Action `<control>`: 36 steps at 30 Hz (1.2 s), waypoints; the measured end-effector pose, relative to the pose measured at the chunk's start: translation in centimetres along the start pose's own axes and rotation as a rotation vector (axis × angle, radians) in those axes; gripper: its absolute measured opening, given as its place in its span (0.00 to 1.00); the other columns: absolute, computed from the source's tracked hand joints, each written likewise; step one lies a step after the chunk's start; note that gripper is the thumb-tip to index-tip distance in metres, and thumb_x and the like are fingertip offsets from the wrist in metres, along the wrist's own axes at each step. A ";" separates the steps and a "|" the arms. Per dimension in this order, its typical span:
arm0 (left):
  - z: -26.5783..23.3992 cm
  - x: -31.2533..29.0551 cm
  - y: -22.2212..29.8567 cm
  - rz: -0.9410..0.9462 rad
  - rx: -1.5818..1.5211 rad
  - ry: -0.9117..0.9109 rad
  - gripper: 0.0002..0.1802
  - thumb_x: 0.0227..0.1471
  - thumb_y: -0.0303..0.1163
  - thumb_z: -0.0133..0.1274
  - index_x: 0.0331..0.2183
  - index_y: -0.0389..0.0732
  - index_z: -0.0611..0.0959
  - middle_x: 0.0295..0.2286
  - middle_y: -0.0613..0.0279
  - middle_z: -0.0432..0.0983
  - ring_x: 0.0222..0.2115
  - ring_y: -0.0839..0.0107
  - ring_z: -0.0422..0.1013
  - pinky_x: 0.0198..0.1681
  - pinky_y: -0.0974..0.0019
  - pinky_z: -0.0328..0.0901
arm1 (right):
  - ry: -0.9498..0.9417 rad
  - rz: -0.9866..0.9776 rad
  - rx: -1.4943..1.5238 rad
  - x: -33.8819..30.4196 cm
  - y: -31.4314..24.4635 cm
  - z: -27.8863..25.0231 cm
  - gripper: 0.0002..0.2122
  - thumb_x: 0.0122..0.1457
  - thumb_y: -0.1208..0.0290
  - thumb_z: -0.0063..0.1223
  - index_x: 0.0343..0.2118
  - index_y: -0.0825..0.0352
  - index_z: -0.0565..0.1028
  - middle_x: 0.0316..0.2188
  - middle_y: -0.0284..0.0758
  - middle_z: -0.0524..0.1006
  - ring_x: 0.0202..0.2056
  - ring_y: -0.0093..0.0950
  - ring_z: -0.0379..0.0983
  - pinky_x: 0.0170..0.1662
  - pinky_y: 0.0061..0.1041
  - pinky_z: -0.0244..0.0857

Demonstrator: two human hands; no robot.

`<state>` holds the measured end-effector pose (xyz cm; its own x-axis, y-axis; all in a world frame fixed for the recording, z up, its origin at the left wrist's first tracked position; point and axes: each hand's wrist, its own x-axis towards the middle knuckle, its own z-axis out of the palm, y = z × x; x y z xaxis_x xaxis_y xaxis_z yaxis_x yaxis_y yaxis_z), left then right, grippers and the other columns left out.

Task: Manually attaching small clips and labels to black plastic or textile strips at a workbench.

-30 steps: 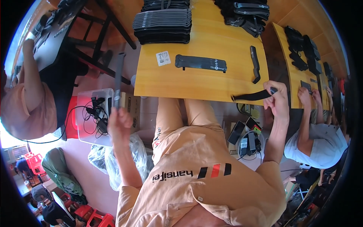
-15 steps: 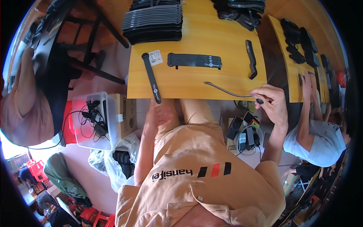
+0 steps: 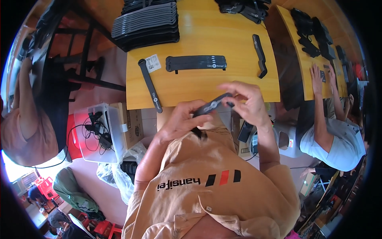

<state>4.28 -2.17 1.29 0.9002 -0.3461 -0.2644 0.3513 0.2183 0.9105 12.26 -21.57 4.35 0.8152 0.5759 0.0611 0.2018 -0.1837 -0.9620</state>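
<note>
A dark grey strap (image 3: 213, 104) is stretched between my two hands, just off the table's near edge. My left hand (image 3: 184, 118) pinches its lower end, and a dark tail hangs below those fingers. At the other end, the fingers of my right hand (image 3: 247, 101) close round the strap. On the table, a flat bundle of straps (image 3: 195, 63) lies in front of me. A single strap (image 3: 150, 85) with a looped end lies left of it, touching a white printed label (image 3: 152, 63). Another strap (image 3: 259, 55), bent, lies to the right.
A tall stack of straps (image 3: 145, 24) stands at the table's far left, and a loose pile (image 3: 244, 11) at the far right. Left of my legs sits a clear plastic bin (image 3: 97, 133) with cables. A co-worker (image 3: 332, 139) works at the right-hand table.
My right hand has brought the strap left and nearer to my body. My left hand has risen from my lap and taken hold of its other end.
</note>
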 end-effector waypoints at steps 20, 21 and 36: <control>-10.3 6.1 -4.1 0.070 0.272 0.734 0.06 0.47 0.26 0.55 0.28 0.33 0.78 0.19 0.71 0.69 0.19 0.84 0.62 0.21 0.79 0.58 | 0.393 0.351 0.152 4.2 11.8 -1.0 0.04 0.49 0.82 0.53 0.30 0.71 0.75 0.21 0.26 0.73 0.22 0.12 0.65 0.26 0.10 0.60; -10.3 6.4 -4.2 0.091 0.192 0.777 0.06 0.46 0.25 0.55 0.28 0.33 0.78 0.19 0.71 0.69 0.18 0.85 0.62 0.21 0.80 0.58 | 0.396 0.358 0.152 4.3 12.2 -0.8 0.04 0.49 0.82 0.53 0.30 0.71 0.75 0.21 0.26 0.73 0.22 0.12 0.65 0.26 0.10 0.60; -10.8 7.5 -4.5 0.096 0.210 0.826 0.05 0.45 0.24 0.55 0.28 0.33 0.76 0.18 0.70 0.68 0.16 0.86 0.62 0.17 0.82 0.57 | 0.467 0.326 -0.018 5.0 14.7 -0.4 0.07 0.50 0.86 0.50 0.33 0.72 0.75 0.25 0.27 0.74 0.26 0.12 0.68 0.32 0.10 0.61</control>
<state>12.20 4.16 -8.22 0.8508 0.4590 -0.2560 0.2827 0.0109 0.9592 19.52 -21.74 -9.37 0.9896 0.0745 -0.1230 -0.0944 -0.3085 -0.9465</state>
